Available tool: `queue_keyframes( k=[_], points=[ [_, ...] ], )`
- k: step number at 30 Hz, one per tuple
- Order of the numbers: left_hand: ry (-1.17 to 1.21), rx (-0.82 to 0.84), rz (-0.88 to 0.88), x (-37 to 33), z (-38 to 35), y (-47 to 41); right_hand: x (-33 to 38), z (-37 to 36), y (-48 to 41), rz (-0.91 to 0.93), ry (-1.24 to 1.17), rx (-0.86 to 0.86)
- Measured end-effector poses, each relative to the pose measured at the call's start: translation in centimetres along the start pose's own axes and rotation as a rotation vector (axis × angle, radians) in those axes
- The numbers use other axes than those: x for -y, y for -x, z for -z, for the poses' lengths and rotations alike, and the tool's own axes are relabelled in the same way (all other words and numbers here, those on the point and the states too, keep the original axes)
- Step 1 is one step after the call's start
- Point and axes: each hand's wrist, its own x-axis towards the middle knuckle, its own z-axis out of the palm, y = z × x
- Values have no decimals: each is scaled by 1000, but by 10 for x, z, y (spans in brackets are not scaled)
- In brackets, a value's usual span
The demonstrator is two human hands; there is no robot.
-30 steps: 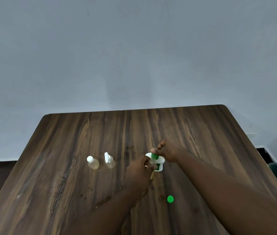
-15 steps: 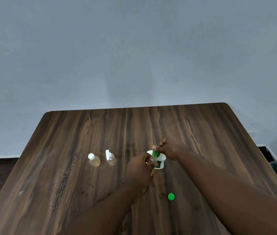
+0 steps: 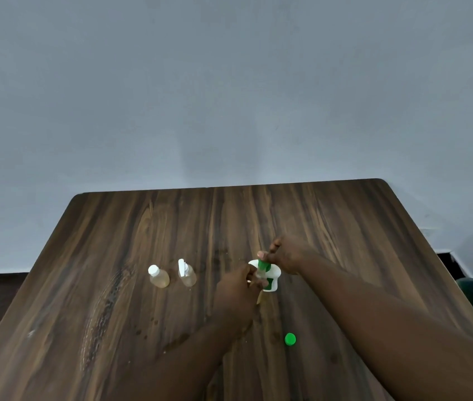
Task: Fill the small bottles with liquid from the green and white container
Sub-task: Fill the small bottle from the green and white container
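On the wooden table point(image 3: 113, 314), right of centre, the right hand point(image 3: 289, 257) pinches the green top of the green and white container point(image 3: 272, 280), while the left hand point(image 3: 236, 287) curls round a small clear bottle point(image 3: 259, 274) held against it; how their mouths meet is too small to tell. A capped bottle point(image 3: 158, 276) and a white-topped bottle point(image 3: 186, 273), both holding pale liquid, stand well apart to the left, and the green cap point(image 3: 290, 339) lies nearer. The likely risk is the narrow neck slipping off the spout, spilling liquid over fingers and wood.
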Motion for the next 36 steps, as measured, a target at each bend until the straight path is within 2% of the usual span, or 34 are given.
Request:
queue_keyframes(
  k=[23, 36],
  points=[
    [39, 5, 20, -2, 3, -3, 1, 4, 2, 20, 42, -20],
    [-20, 11, 39, -3, 2, -2, -5, -1, 3, 1, 20, -17]
  ],
)
